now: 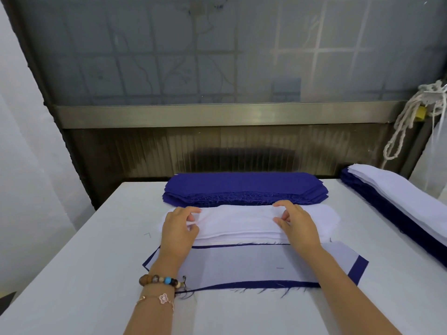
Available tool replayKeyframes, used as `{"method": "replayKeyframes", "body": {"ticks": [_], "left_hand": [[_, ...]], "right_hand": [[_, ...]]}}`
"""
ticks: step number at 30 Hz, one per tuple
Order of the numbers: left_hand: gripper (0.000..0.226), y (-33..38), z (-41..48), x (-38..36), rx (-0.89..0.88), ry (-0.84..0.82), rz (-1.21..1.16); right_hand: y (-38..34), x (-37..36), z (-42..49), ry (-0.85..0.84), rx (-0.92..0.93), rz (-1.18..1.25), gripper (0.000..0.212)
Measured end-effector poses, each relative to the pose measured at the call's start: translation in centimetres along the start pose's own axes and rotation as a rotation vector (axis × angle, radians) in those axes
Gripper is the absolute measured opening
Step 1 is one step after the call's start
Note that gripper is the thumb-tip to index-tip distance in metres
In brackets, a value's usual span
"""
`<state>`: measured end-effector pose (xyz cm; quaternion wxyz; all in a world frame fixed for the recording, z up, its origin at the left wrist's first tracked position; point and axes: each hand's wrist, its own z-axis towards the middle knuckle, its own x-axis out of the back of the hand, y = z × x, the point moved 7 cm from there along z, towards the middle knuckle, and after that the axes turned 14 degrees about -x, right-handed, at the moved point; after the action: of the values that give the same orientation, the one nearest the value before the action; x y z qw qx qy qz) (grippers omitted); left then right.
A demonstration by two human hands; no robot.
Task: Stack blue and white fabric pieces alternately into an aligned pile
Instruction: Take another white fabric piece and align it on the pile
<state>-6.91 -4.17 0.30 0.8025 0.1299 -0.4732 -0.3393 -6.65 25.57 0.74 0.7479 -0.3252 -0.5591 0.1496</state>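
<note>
Left grip [177,228] pinching, right grip [296,226] pinching, forearms stretched forward, palms down

The blue-and-white pile [399,197] is cut off by the right edge.

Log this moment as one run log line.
left hand, right hand: pinch white stack | blue stack: behind it | pile: nearest, white topmost

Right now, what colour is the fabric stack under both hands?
White. The stack, pinched by the left hand and right hand, shows best in the head view.
</note>
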Motion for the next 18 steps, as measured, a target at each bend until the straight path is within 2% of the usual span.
{"method": "replayKeyframes", "body": {"ticks": [4,8,11,18], "left_hand": [[0.026,0.5,0.1,0.4,-0.014,0.016,0.11],[0.038,1.5,0.1,0.8,-0.055,0.055,0.136],[0.032,1.5,-0.1,1.2,-0.055,0.067,0.16],[0.019,1.4,-0.2,3.1,-0.018,0.251,0.057]], "right_hand": [[-0.5,-0.3,0.3,-0.082,0.057,-0.111,0.049],[-1.0,-0.7,1.1,-0.181,0.077,-0.202,0.059],[-0.9,-1.0,1.5,-0.218,0.088,-0.217,0.056],[-0.4,-1.2,2.1,-0.223,0.092,-0.184,0.04]]}}
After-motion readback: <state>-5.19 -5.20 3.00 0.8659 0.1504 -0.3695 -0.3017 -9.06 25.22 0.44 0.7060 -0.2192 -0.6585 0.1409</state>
